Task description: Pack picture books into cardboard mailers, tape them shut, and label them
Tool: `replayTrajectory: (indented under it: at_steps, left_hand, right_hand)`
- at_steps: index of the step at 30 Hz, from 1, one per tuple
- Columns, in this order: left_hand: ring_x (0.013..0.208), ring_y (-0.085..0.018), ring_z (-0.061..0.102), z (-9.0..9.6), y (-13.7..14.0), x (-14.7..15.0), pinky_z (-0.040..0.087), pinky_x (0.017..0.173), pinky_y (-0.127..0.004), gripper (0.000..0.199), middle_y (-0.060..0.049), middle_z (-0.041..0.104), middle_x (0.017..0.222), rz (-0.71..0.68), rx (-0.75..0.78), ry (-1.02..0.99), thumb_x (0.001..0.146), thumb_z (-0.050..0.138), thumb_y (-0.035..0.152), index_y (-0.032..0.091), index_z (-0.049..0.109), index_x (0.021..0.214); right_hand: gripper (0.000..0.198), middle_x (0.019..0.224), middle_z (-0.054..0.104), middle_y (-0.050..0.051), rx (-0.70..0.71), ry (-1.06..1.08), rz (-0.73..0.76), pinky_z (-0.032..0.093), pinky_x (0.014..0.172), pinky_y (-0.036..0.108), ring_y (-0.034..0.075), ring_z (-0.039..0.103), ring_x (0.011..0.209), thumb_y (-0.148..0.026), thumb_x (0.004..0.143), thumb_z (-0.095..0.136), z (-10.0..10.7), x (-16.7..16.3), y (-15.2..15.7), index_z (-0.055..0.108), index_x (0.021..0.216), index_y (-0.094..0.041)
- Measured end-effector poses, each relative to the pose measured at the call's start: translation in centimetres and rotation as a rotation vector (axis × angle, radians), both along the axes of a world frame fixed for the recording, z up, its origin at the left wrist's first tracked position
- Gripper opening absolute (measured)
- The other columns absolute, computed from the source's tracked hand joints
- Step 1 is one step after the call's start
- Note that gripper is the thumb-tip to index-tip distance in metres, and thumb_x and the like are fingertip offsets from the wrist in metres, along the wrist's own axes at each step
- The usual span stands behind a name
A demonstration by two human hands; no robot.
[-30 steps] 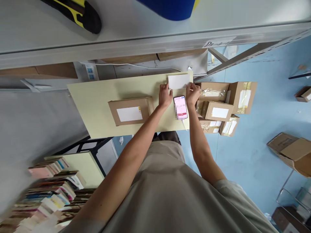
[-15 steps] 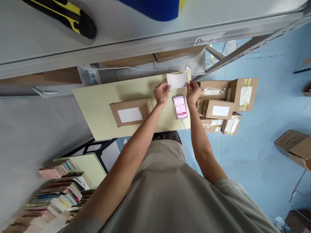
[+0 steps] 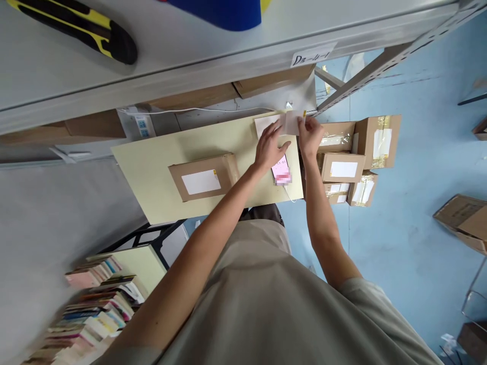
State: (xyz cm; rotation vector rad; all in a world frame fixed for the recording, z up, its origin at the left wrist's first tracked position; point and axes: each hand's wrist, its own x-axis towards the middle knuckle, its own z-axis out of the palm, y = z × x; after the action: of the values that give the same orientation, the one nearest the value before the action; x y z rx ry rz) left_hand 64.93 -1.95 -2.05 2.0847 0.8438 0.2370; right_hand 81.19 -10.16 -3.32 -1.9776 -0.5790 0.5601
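At the far right corner of the pale yellow table [image 3: 152,162], my right hand [image 3: 311,136] pinches the edge of a white label [image 3: 294,122] with a yellow mark at its corner. The label lifts at the right over a white backing sheet [image 3: 264,123]. My left hand [image 3: 269,148] lies over that sheet, fingers stretched out and thumb apart, and hides part of it. Just below the left hand is a phone [image 3: 280,171] with a pink screen, its top partly covered. To the left sits a cardboard box [image 3: 175,175] with a white label on top.
Several taped, labelled boxes [image 3: 342,168] are stacked right of the table. A grey shelf [image 3: 213,56] with a yellow-black utility knife [image 3: 83,30] runs above the far edge. Books [image 3: 91,309] stand at lower left. An open carton [image 3: 462,220] is on the blue floor.
My right hand has moved slightly right, drawing the label away from its backing. My left hand has shifted right and spread from a pinch to lie over the sheet, covering the phone's top.
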Motion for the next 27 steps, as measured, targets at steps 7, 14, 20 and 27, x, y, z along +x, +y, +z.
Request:
replayTrajectory:
  at_steps: [7,14,20,27]
  left_hand:
    - [0.18,-0.046,0.04,-1.9,2.7,3.1,0.037,0.15,-0.061,0.092,-0.02,0.029,0.2,-0.28,-0.011,0.228,0.106,0.078,0.04,0.01,0.043,0.186]
    - [0.179,-0.048,0.038,-0.9,2.5,4.0,0.039,0.149,-0.065,0.098,-0.018,0.039,0.196,-0.287,-0.055,0.25,0.101,0.087,0.042,0.016,0.046,0.186]
    - [0.182,-0.05,0.033,-0.6,2.9,5.3,0.041,0.147,-0.067,0.094,-0.017,0.028,0.201,-0.26,-0.111,0.348,0.097,0.08,0.023,0.013,0.048,0.185]
    - [0.167,-0.036,0.064,6.1,0.9,-2.2,0.064,0.127,-0.05,0.092,-0.025,0.057,0.184,0.132,-0.601,0.072,0.091,0.07,0.012,0.015,0.049,0.181]
  right_hand:
    - [0.059,0.099,0.08,0.009,-0.077,0.014,-0.15,0.066,0.106,0.048,0.028,0.077,0.109,-0.076,0.115,0.061,0.1,4.3,-0.9,0.078,0.106,-0.02]
    - [0.047,0.083,0.074,0.005,-0.162,-0.037,-0.167,0.066,0.098,0.043,0.024,0.075,0.093,-0.06,0.116,0.067,-2.5,4.3,-0.2,0.073,0.088,-0.022]
    - [0.062,0.084,0.071,0.004,-0.13,-0.171,-0.365,0.067,0.093,0.045,0.026,0.077,0.094,-0.073,0.119,0.05,2.1,3.5,-3.8,0.07,0.088,-0.024]
    - [0.063,0.084,0.066,0.0,0.124,0.128,-0.235,0.064,0.081,0.036,0.02,0.069,0.086,-0.086,0.102,0.075,10.5,-3.7,-6.1,0.064,0.084,-0.027]
